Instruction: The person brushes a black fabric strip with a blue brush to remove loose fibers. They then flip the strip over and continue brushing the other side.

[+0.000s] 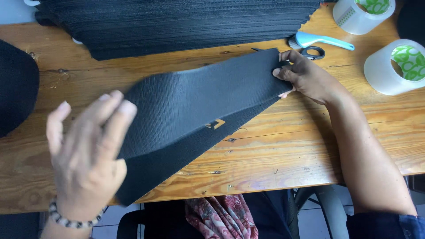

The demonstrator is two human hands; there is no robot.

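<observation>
The left hand (86, 152) is blurred; black stack (177, 22) and upper tape roll (361, 13) are cut by the top edge.

1. Folded sheet (195, 106): dark grey-black, fine ribbed texture, with a small tan mark near its fold.
2. Far stack of sheets (177, 22): black, ridged.
3. Table (287, 146): orange-brown wood with dark grain lines.
4. Brush (321, 40), far right: light blue handle.
5. Tape rolls (389, 66), right: translucent white, with green-and-white patterned cores.
6. Bracelet (71, 220), near left: black and white beads.
7. Cloth (221, 217), near: red-pink paisley.
</observation>
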